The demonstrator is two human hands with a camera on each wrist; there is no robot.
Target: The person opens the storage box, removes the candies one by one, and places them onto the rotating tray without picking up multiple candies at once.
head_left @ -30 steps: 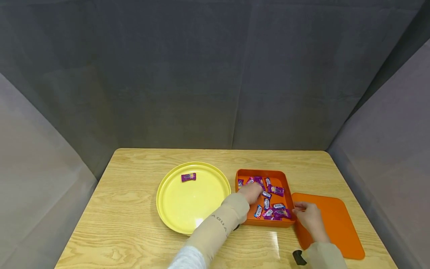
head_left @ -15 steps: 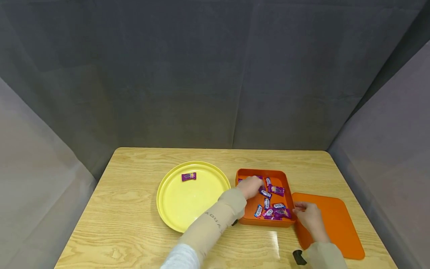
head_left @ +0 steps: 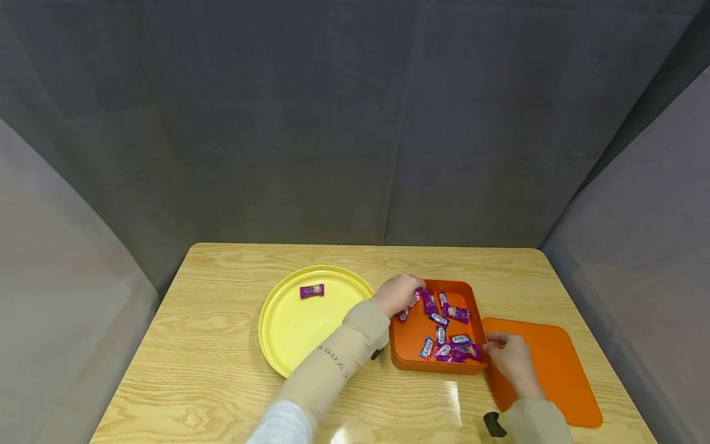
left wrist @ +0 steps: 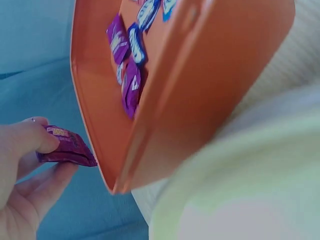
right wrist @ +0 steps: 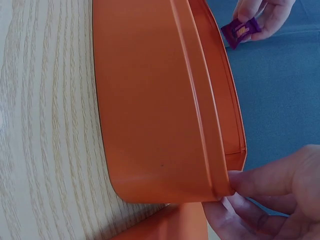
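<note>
My left hand (head_left: 397, 295) is over the far left corner of the orange box (head_left: 407, 357). Between its thumb and fingers it pinches a purple wrapped candy (left wrist: 70, 146), raised to about rim height in the left wrist view. Several purple candies (head_left: 457, 314) and small blue-and-white wrapped ones (head_left: 440, 335) lie scattered on the box floor. My right hand (head_left: 511, 361) grips the right wall of the box near its front corner; thumb and fingertips meet at the rim (right wrist: 220, 165) in the right wrist view.
Left of the box stands a round yellow tray (head_left: 283, 345) with one purple candy (head_left: 312, 291) near its far side. A flat orange lid (head_left: 560, 370) lies to the right of the box, partly under my right hand. Grey cloth (head_left: 288, 154) hangs behind the wooden table (head_left: 183, 364).
My left hand has come up from inside the box and moved left and away to its far left corner, now with a purple candy. My right hand stays on the box wall.
</note>
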